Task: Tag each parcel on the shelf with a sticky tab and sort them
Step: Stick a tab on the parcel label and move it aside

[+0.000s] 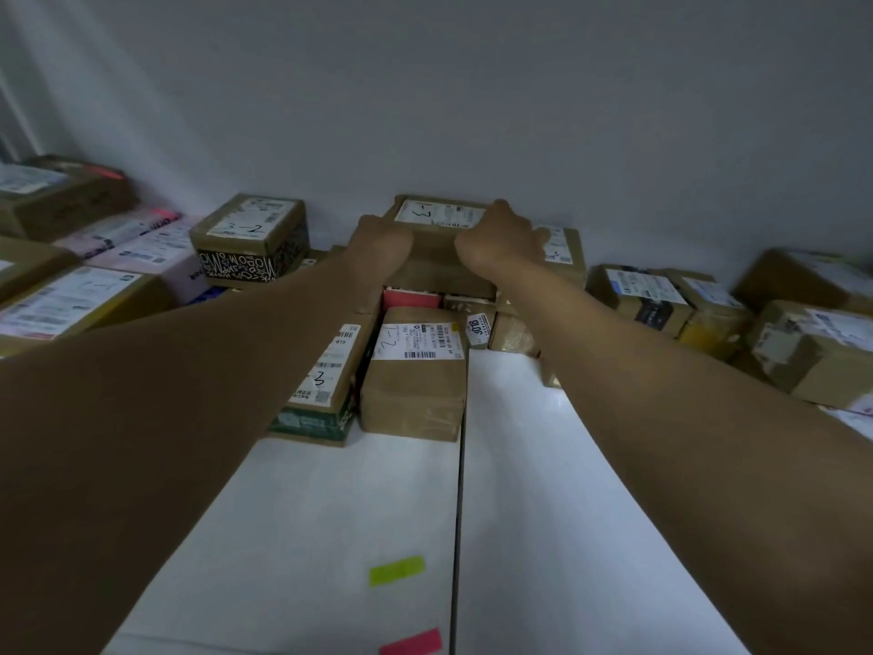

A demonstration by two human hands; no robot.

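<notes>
Handwritten "2-1": label of front brown parcel [415,375]. "J018": small tag [478,329] at its 2 o'clock. "3-2": label of patterned box [252,238].

Bare forearms, sleeveless, ringless hands [500,243]

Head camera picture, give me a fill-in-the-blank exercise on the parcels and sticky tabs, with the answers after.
1. Both hands, left and right, grip one brown ___.
2. The gripped parcel sits against the ___.
3. On the white shelf lie a green tab and a ___ tab.

Answers: parcel; wall; pink
</notes>
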